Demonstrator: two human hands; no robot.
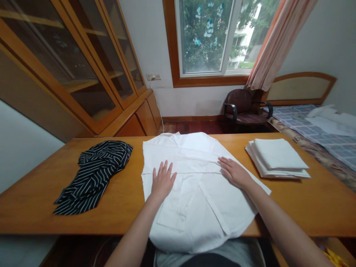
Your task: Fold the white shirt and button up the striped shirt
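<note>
A white shirt (194,178) lies spread flat on the wooden table (128,207), its sleeves folded in and its lower hem hanging over the near edge. My left hand (162,181) rests flat on the shirt's left half, fingers stretched out and apart. On the shirt's right half, my right hand (235,172) lies palm down with fingers extended toward the middle fold line. Neither hand holds anything.
A crumpled black-and-white striped garment (94,174) lies on the table to the left. A stack of folded white cloths (278,157) sits at the right. Behind the table stand a dark chair (244,107), a bed (319,129) and a glass-fronted wooden cabinet (83,74).
</note>
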